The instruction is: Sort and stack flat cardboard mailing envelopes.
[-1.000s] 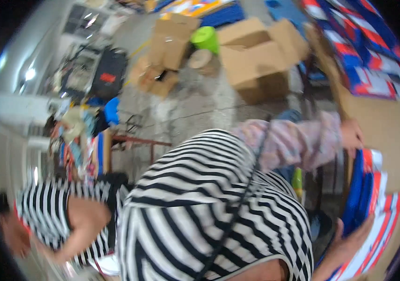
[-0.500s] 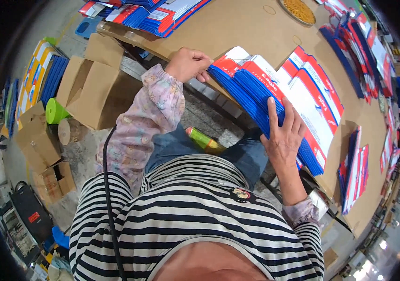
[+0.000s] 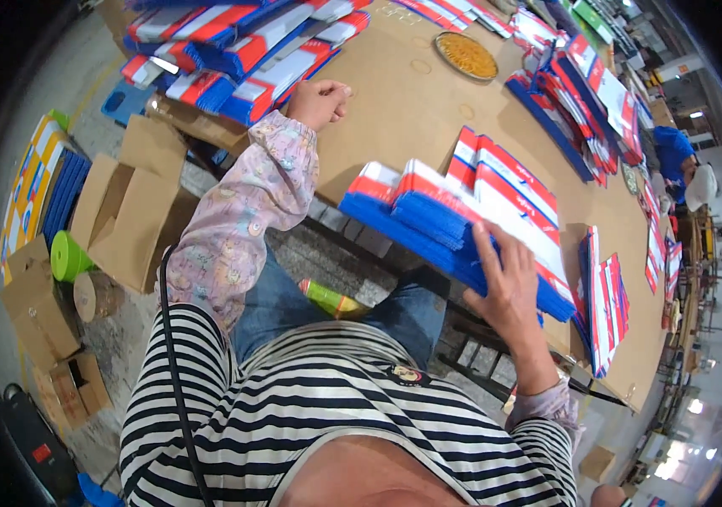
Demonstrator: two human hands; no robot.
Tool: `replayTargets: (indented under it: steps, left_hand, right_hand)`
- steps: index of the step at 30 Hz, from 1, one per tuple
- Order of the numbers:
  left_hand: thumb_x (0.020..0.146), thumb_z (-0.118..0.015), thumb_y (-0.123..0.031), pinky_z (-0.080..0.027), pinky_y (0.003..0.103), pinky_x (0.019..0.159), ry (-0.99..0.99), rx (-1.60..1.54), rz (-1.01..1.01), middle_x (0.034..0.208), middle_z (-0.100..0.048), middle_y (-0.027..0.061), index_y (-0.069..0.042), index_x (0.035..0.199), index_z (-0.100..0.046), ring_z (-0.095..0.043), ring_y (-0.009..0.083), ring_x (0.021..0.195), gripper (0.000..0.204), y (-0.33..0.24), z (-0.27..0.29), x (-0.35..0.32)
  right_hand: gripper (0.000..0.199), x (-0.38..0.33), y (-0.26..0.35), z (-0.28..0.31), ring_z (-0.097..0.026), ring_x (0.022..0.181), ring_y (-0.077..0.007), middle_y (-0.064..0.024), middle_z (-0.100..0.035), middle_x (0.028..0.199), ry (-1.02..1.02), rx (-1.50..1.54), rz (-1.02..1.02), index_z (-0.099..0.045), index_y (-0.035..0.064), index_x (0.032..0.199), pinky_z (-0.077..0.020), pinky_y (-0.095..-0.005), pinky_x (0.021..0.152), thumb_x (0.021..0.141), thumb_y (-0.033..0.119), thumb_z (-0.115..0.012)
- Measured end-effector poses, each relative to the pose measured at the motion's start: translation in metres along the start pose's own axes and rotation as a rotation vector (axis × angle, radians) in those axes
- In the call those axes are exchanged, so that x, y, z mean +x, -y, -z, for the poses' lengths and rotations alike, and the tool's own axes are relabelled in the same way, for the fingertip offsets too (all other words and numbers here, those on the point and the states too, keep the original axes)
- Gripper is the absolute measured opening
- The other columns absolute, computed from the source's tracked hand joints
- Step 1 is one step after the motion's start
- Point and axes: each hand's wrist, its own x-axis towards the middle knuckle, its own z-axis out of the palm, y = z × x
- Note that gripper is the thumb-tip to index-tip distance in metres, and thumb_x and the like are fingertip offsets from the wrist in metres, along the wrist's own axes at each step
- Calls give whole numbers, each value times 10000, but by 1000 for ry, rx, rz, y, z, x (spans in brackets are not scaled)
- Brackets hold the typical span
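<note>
A fanned stack of flat red, white and blue printed bags lies along the near edge of the table, its blue edges toward me. My right hand rests on the right part of this stack, fingers stretched out and apart. Farther left, my left hand is held over the table with its fingers curled closed; whether anything is inside them is hidden. Close beside it is a tall pile of similar bags at the table's far left corner.
On the brown table stands a round dish of orange-yellow contents. More bag bundles lie at right and near right. Open cardboard boxes and a green cone stand on the floor at left. A person in blue is at far right.
My left hand has left the corner of the near stack and moved up and left toward the tall pile. My right hand has stayed on the near stack. The whole view has shifted.
</note>
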Motion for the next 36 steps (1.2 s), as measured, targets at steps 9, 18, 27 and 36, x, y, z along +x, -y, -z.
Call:
replayTargets:
  steps: [9,18,27,36]
  left_hand:
    - [836,-686,-158,-532,239,493,204,46,-9,718,-653,50,-8,933,-692,-632,109,575,178,-70,-86,95]
    - [860,-610,-41,-562,282,483,272,193,-34,807,-663,111,29,1072,-633,-664,176,589,224,-111,-179,172]
    - [865,-522,45,-591,316,515,333,396,-209,1053,-638,179,37,1199,-583,-685,215,777,340,-128,-205,211]
    - [847,-629,-63,-503,259,459,411,370,-353,741,-666,70,21,1013,-643,-629,124,555,187,-108,-171,188]
  right_hand:
    - [874,-33,1,-60,-465,1195,-310,-134,-463,1336,-147,-72,4,-515,217,1309,-360,-466,960,490,122,-807]
    - [562,-34,1,-63,-509,1179,-272,-117,-502,1316,-169,-44,-8,-531,281,1297,-349,-444,959,763,152,-650]
    - [574,-40,2,-68,-486,1218,-258,-105,-461,1374,-76,-49,-34,-476,337,1338,-338,-457,990,813,183,-650]
    - [539,-32,-7,-63,-502,1191,-258,-106,-501,1322,-126,-50,-31,-499,340,1329,-346,-434,967,830,165,-601]
